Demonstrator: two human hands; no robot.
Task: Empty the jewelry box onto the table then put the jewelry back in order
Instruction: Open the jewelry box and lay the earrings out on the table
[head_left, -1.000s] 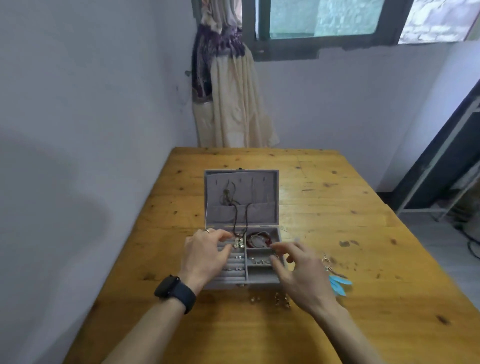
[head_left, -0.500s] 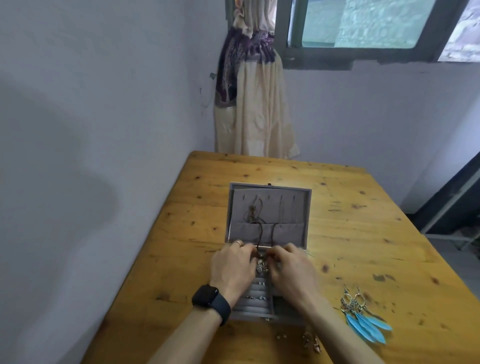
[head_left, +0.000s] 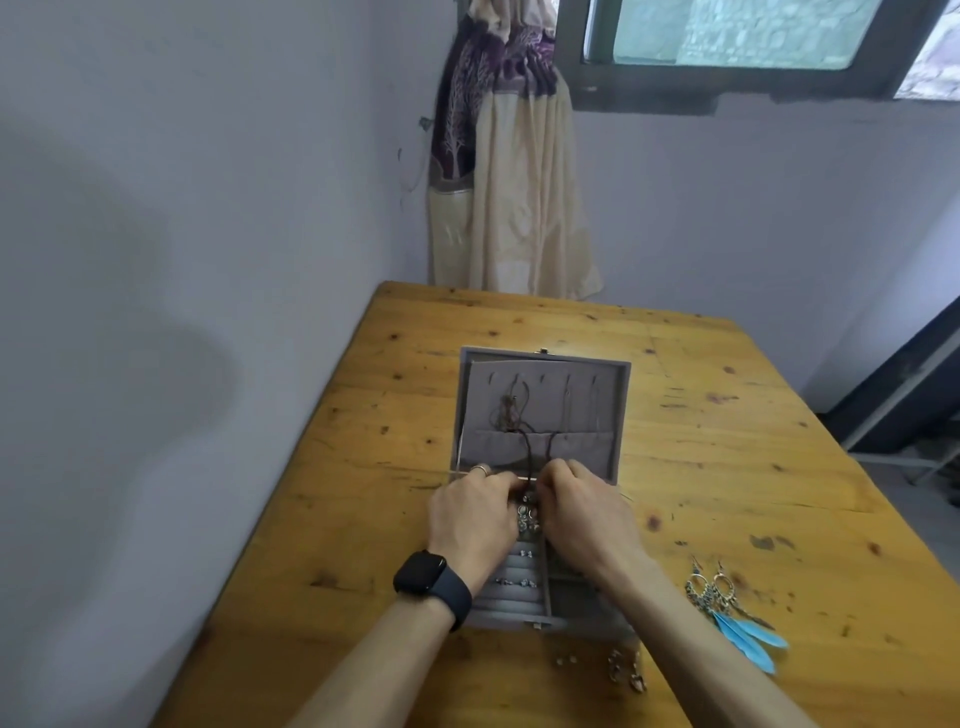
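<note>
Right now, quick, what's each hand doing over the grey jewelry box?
Left hand: fingers curled, pinching the dark brown cord necklace.
Right hand: curled, pinching the same necklace.

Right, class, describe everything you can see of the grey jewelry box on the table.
The jewelry box is grey, velvety-looking and rectangular, standing open on the wooden table. Its lid is raised, showing a row of hooks above a pocket, with a metal clasp on its top edge. A dark cord necklace hangs from the lid. The base has padded ring rolls holding small rings on the left. The left hand and right hand, over the base, pinch the cord's lower end.
</note>
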